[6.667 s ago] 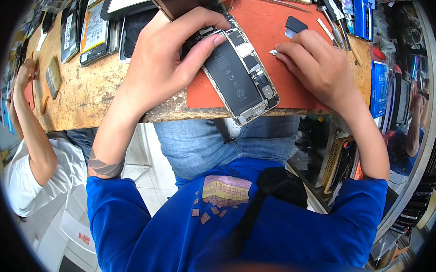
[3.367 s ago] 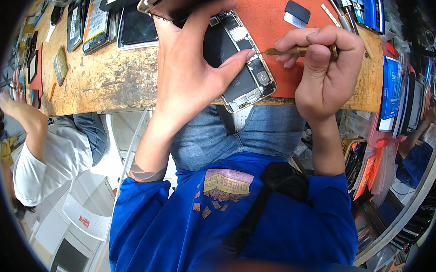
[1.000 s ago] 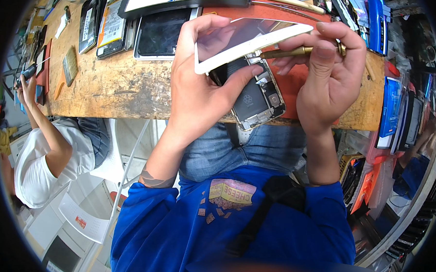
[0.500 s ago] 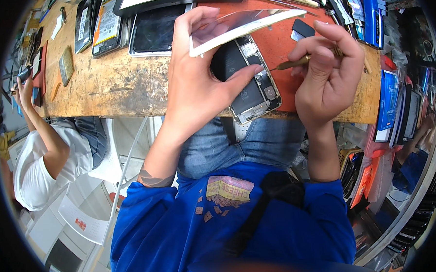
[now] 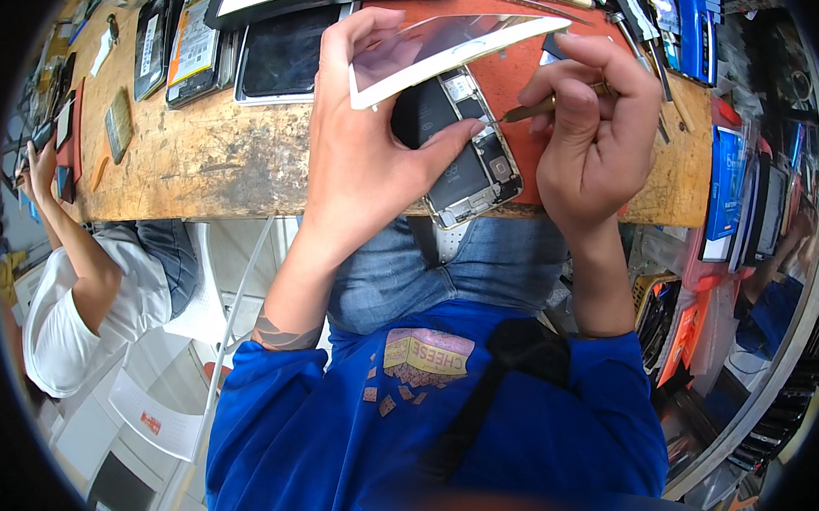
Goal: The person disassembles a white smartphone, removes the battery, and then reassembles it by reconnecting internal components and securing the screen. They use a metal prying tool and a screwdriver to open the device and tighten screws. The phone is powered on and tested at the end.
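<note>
An opened phone (image 5: pixel 459 186), its black battery and metal parts bare, lies tilted across the bench's front edge. My left hand (image 5: pixel 354 162) holds a white-framed phone screen (image 5: pixel 450 64) raised at a slant above it. That hand's thumb presses on the phone's inside, near the battery's edge. Between the fingers and thumb of my right hand (image 5: pixel 596 159) is a slim brass-coloured screwdriver (image 5: pixel 529 111). Its thin tip points left at the phone's inner parts, close to my left thumb; whether it touches them I cannot tell. The screen covers the phone's far left part.
An orange-red mat (image 5: pixel 519 59) lies on the worn wooden bench (image 5: pixel 221 170). Several phones, one a dark-screened phone (image 5: pixel 290 58), lie at the back left beside a brush (image 5: pixel 119 124). Long tools (image 5: pixel 651 61) lie back right. A co-worker in a white shirt (image 5: pixel 87 305) sits at left.
My right hand has shifted left, bringing the screwdriver's tip inward over the phone's edge. My left hand still holds the screen up, with its thumb on the phone.
</note>
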The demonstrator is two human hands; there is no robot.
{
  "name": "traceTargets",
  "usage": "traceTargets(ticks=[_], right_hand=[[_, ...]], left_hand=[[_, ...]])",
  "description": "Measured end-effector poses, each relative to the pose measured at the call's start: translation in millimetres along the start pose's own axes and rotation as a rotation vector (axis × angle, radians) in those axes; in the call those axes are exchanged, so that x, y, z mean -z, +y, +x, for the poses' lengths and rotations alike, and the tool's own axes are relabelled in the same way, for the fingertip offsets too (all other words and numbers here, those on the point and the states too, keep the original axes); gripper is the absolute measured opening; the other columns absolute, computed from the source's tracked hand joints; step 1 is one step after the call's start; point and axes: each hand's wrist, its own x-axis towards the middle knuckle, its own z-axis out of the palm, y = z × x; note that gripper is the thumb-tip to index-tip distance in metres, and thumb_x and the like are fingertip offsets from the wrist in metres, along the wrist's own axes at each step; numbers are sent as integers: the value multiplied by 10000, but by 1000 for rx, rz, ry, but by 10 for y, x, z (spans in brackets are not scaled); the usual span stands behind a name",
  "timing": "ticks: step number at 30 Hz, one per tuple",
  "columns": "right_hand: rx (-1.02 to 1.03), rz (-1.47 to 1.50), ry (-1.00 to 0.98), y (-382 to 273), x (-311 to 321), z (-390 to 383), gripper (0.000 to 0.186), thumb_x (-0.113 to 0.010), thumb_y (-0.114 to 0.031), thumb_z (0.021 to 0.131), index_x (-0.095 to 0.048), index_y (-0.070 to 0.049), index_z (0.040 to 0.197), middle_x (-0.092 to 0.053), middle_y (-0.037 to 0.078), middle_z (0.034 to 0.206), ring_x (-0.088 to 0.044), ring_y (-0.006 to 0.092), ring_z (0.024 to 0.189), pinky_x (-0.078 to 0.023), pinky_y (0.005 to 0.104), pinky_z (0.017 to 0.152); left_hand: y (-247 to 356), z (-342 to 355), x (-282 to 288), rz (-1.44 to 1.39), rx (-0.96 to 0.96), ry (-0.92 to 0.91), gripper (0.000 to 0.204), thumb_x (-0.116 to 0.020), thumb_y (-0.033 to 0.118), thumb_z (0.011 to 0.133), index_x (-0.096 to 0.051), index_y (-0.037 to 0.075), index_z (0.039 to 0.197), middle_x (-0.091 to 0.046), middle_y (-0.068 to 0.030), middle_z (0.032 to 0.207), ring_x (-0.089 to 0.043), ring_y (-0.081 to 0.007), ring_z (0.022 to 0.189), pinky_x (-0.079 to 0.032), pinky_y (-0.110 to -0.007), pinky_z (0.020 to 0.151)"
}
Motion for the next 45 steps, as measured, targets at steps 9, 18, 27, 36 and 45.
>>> traceTargets(ticks=[9,18,27,36,45], right_hand=[[86,-87,-271,-140,141,93,324,-633,-91,1111,-594,64,1393,-760,130,956,-726,189,830,-572,289,711],[122,-377,-486,-408,347,326,332,-768,26,889,-755,26,1221,-803,142,1128,-735,289,897,-564,367,793],[194,-317,-446,-383,343,346,342,-798,1,844,-795,14,1185,-821,105,1062,-711,246,882,-531,357,779],[115,-223,-410,-388,292,344,288,-783,-3,897,-786,46,1181,-825,117,1100,-726,249,851,-570,347,754],[142,-342,-370,-413,249,332,368,-814,71,803,-810,0,1164,-787,97,925,-692,244,787,-534,350,694]], left_hand=[[10,4,1,-29,29,-3,710,-985,132,657,-749,91,1324,-566,-185,1424,-583,-379,1326,-507,-480,1101],[-13,-7,-23,-71,47,27,677,-982,134,670,-749,77,1303,-544,-180,1457,-607,-374,1307,-505,-480,1099],[14,-17,-15,-20,58,24,652,-970,156,687,-774,76,1304,-583,-173,1429,-598,-364,1334,-510,-472,1110],[-2,-11,-27,-47,56,48,662,-977,161,691,-765,69,1311,-574,-173,1439,-603,-358,1332,-510,-462,1111],[-4,-13,-42,-57,83,19,713,-994,166,672,-744,96,1337,-537,-179,1444,-599,-385,1306,-508,-484,1093]])
